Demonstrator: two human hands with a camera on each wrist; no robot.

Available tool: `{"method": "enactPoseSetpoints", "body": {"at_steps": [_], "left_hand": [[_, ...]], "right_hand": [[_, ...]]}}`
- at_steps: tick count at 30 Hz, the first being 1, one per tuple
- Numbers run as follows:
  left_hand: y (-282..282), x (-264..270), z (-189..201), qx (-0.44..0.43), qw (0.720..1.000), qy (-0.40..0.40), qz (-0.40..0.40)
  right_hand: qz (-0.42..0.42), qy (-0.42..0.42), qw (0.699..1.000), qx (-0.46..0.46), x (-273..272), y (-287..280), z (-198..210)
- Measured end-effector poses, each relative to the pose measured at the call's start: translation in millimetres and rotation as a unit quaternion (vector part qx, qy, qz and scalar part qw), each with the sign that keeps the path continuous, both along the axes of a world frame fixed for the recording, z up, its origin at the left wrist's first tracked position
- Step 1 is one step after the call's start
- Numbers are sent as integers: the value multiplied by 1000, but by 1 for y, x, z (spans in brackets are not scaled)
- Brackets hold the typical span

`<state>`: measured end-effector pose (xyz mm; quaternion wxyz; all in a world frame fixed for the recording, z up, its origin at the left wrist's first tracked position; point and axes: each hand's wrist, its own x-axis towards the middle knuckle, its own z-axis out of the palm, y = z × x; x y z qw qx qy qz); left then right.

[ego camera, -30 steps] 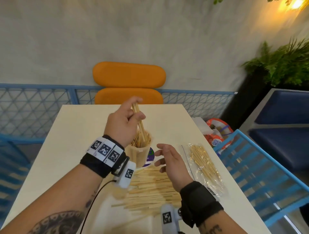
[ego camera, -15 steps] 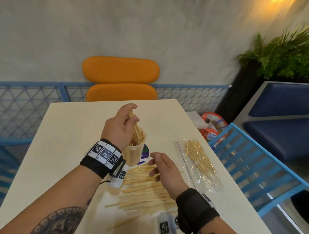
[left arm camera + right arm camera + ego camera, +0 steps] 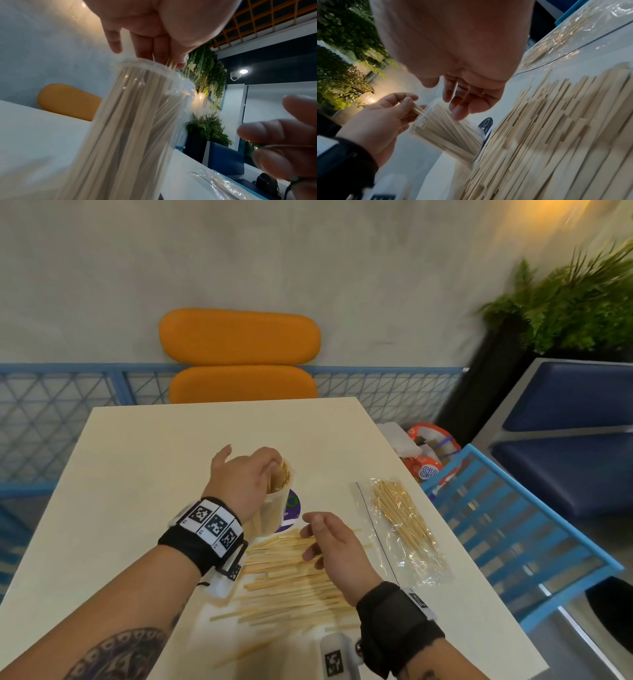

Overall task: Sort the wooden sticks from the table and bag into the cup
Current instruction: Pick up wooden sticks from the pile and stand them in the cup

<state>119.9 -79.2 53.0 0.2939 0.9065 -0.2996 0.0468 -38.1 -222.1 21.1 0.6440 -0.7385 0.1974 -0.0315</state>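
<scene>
A clear plastic cup (image 3: 272,513) packed with wooden sticks stands mid-table on a purple coaster. My left hand (image 3: 272,470) is at its mouth, thumb and fingers pinching a few wooden sticks (image 3: 417,110) sunk almost to the rim. In the left wrist view the stick tips (image 3: 169,63) show just above the cup (image 3: 137,121). My right hand (image 3: 308,537) hovers with relaxed fingers, holding nothing, over the pile of flat sticks (image 3: 291,580) in front of the cup. A clear bag (image 3: 400,529) of thin skewers lies to the right.
The cream table (image 3: 137,474) has bare surface at left and behind the cup. An orange chair (image 3: 239,337) stands past the far edge. A blue slatted chair (image 3: 513,542) and a red-and-white bag (image 3: 428,460) sit off the right edge.
My left hand has come down, lowering the pinched sticks from above the cup into its mouth. The right hand has stayed over the pile.
</scene>
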Motion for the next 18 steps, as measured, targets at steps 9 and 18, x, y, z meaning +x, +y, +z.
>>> {"method": "enactPoseSetpoints", "body": {"at_steps": [9, 18], "left_hand": [[6, -10, -2, 129, 991, 33, 9], [21, -24, 3, -99, 995, 1, 4]], "right_hand": [[-110, -5, 994, -21, -19, -28, -4], [-68, 83, 971, -215, -71, -33, -21]]}}
